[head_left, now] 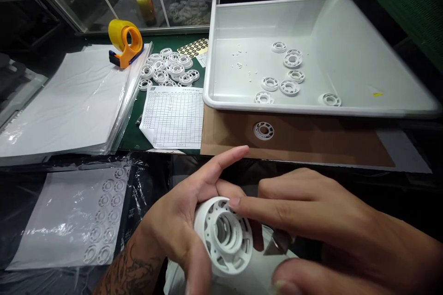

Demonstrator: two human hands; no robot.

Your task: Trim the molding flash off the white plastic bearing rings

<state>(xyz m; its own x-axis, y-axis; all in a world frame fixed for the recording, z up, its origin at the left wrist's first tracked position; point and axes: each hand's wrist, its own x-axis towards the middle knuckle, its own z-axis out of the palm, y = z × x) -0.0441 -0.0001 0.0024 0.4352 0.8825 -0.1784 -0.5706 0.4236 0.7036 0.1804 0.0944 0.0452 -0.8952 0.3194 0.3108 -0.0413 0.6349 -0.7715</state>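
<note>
"Nearer me than the white tray (263, 109), what's in your hands?"

"My left hand (176, 221) is curled round a white ring (223, 251); I can't tell whether others are nested behind it. My right hand (304, 207) has its fingers closed on a metal blade (277, 243), with the index fingertip on the ring's rim."

"What could go wrong?"

"A slip, I'd judge. The blade sits close to my left fingers, so if the ring turned in my palm, the edge could nick me. Too much push could gouge a spoke, or squeeze the ring out of my hold."

"And the tray itself?"

"Several loose rings (289, 87) lie in it, most around the middle, one by the front wall further right. White crumbs (239, 65) are scattered left of them, and a yellow scrap (377, 94) lies towards the right."

"Any other container?"

"Well to the left of the tray and nearer me, clear plastic (51, 221) covers two rows of packed rings (104, 200). The pile of rings (176, 69) just left of the tray sits in no container that I can see."
</note>
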